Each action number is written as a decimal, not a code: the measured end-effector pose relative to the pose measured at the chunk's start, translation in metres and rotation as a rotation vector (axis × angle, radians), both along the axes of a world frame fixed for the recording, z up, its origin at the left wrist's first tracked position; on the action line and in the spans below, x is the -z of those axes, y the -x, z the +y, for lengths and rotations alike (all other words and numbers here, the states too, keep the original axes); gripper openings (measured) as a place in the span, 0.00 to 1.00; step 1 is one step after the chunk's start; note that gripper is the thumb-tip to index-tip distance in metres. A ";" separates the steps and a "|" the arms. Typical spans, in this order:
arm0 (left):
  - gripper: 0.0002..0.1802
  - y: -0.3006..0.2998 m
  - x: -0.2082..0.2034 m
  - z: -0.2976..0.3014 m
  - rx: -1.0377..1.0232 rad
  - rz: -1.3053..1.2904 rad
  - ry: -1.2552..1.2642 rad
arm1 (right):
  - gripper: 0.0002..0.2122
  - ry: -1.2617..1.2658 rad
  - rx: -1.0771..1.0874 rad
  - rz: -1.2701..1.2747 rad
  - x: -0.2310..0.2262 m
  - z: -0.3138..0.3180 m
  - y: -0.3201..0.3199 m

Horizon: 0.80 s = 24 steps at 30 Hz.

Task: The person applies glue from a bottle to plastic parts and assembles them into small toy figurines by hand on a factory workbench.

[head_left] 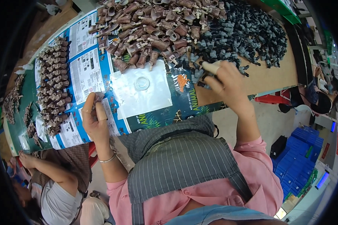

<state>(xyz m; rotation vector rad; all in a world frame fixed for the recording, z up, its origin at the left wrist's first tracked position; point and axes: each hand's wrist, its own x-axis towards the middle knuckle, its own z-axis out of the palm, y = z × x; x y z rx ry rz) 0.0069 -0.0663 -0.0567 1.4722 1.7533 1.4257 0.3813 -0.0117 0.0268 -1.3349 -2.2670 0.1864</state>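
Note:
My left hand [96, 120] is closed around a small brownish plastic part [98, 96], pinched at the fingertips above the printed sheets. My right hand [229, 84] reaches to the near edge of a heap of small grey-and-black plastic parts [244, 32]. Its thumb and forefinger stand apart, with a few loose grey parts [197, 73] by the tips. Pale finger covers show on both hands. Between the hands lies a flat white plastic sheet or bag [154, 101] with a clear round disc [142, 83] on it. Beyond it is a big pile of brown hollow figure parts [150, 28].
At left, assembled brown pieces stand in rows [55, 88] on blue-and-white printed sheets [87, 73]. A co-worker [60, 187] sits at the lower left, one hand near the table edge. Blue crates [296, 161] are stacked on the floor at right, near a red stool [272, 98].

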 end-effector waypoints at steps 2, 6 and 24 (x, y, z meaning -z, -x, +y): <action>0.18 -0.001 -0.001 0.001 -0.001 0.031 0.020 | 0.17 0.066 0.006 -0.056 0.003 -0.004 0.004; 0.18 -0.003 -0.002 0.003 -0.012 0.093 0.039 | 0.14 -0.068 -0.039 -0.231 0.011 0.008 0.005; 0.18 -0.003 -0.003 -0.001 -0.016 -0.159 -0.038 | 0.12 -0.075 -0.203 -0.158 0.020 -0.007 0.068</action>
